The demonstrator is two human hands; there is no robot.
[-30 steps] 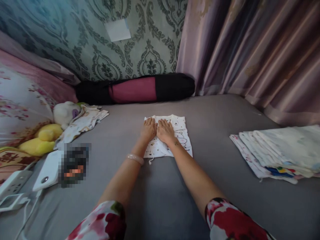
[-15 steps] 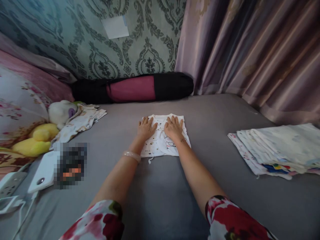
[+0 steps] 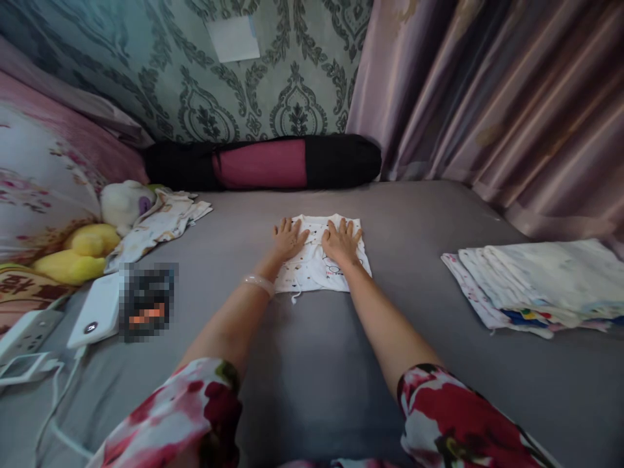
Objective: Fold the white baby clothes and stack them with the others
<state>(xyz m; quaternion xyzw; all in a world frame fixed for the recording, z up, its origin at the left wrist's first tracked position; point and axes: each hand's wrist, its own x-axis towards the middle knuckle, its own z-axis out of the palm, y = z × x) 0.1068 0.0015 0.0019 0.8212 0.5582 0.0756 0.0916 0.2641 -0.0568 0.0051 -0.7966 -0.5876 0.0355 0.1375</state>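
Note:
A small white printed garment (image 3: 307, 266), with a tie string at its near edge, lies flat on the grey bed sheet (image 3: 312, 364). My left hand (image 3: 289, 239) rests palm down on its left side, fingers spread. On the right part of the same garment, my right hand (image 3: 340, 242) also lies flat with its fingers apart. Neither hand grips the cloth. Parts of the print are hidden under the palms. A pale bangle (image 3: 259, 283) circles my left wrist.
At right lies a stack of folded clothes (image 3: 546, 273). A long black and maroon bag (image 3: 263, 162) lines the wall. Leftward are plush toys (image 3: 73, 263), a loose patterned cloth (image 3: 156, 227), a white power bank (image 3: 97, 309), a power strip (image 3: 32, 331) and cables.
The view has shifted slightly, so the scene sits a little higher in the picture. Both hands stay flat on the garment, with hardly any movement over it.

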